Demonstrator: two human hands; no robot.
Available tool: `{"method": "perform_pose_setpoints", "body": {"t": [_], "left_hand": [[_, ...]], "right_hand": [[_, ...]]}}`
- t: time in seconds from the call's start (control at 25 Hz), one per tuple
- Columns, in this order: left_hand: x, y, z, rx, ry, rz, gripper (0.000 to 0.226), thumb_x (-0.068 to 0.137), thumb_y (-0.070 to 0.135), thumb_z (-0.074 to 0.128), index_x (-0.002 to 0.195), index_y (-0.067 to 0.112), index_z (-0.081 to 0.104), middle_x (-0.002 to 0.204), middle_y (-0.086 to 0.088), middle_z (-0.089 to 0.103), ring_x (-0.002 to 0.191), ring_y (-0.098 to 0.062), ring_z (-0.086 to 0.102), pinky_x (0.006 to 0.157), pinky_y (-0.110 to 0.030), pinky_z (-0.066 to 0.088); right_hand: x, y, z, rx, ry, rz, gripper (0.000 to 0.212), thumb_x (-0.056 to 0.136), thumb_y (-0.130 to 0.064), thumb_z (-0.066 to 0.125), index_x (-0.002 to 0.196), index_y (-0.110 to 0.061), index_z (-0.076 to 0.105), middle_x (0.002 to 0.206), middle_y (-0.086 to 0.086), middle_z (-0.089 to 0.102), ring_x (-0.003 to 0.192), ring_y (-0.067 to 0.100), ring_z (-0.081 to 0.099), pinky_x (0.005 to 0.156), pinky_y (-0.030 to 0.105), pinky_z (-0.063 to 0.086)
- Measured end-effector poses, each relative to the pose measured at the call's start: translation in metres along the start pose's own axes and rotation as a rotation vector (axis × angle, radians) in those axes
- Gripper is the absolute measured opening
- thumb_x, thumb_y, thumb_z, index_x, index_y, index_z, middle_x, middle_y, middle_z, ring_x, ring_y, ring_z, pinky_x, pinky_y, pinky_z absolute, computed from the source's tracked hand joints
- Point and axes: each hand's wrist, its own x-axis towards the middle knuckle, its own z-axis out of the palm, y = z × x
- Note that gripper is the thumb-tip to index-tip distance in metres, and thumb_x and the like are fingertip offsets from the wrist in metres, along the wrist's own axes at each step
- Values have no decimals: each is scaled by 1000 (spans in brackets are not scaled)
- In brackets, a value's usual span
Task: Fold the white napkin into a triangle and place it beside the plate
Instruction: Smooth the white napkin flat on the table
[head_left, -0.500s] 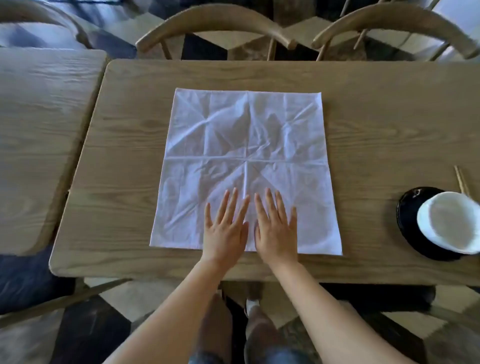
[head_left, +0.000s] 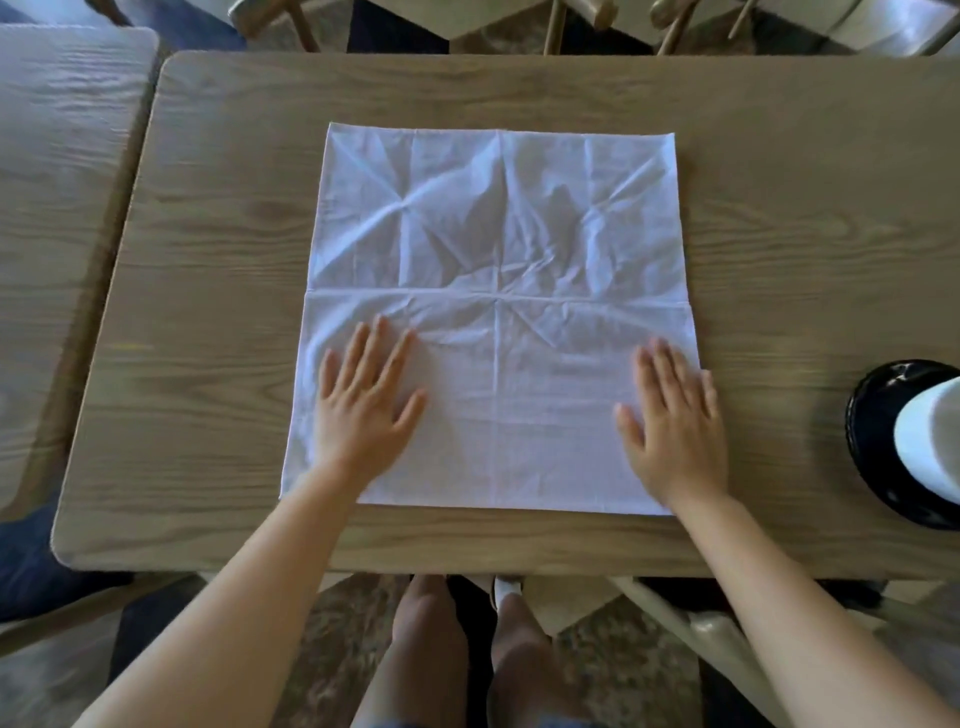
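Two flat palms on the white napkin (head_left: 498, 317), which lies fully unfolded on the worktop (head_left: 208, 291), well left of the plate (head_left: 878, 441). No fold made yet; we judge this as the smoothing step. To do it well we press outward from the napkin's centre crease toward its edges, flatten the wrinkles in its far half, then lift one near corner to the opposite far corner. Left hand (head_left: 363, 410) sits on the napkin's near-left part, right hand (head_left: 675, 426) on its near-right edge. Fingers (head_left: 382, 353) extended, slightly spread, pinching nothing. Forearms reach in over the near worktop edge.
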Motion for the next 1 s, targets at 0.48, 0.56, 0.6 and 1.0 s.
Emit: {"method": "perform_pose_setpoints", "body": {"t": [0.48, 0.56, 0.6, 1.0], "left_hand": [[89, 58, 5, -40, 31, 165, 58, 89, 43, 22, 143, 25, 32, 153, -4, 28, 142, -21, 21, 111, -55, 13], [113, 49, 4, 16, 25, 187, 59, 89, 49, 23, 145, 30, 25, 155, -1, 22, 144, -19, 14, 112, -55, 10], [128, 45, 4, 33, 14, 197, 60, 89, 50, 26, 145, 32, 21, 156, -1, 19, 144, -19, 11, 113, -56, 9], [233, 3, -12, 110, 4, 269, 73, 81, 68, 33, 145, 37, 18, 158, -5, 12, 144, -25, 8, 113, -56, 8]], "right_hand": [[105, -103, 11, -1, -53, -195, 59, 91, -40, 26, 147, -23, 19, 157, 2, 17, 145, 20, 11, 113, 55, 5], [130, -92, 9, -12, -43, -214, 58, 92, -43, 34, 146, -30, 19, 158, 1, 16, 145, 19, 9, 111, 59, 4], [144, -88, 9, -26, -42, -224, 59, 92, -45, 37, 146, -31, 19, 158, 1, 15, 145, 19, 9, 110, 62, 4], [253, -46, 4, -92, -51, -200, 67, 83, -66, 22, 144, -42, 11, 159, -1, 7, 145, 20, 3, 107, 67, 3]]}}
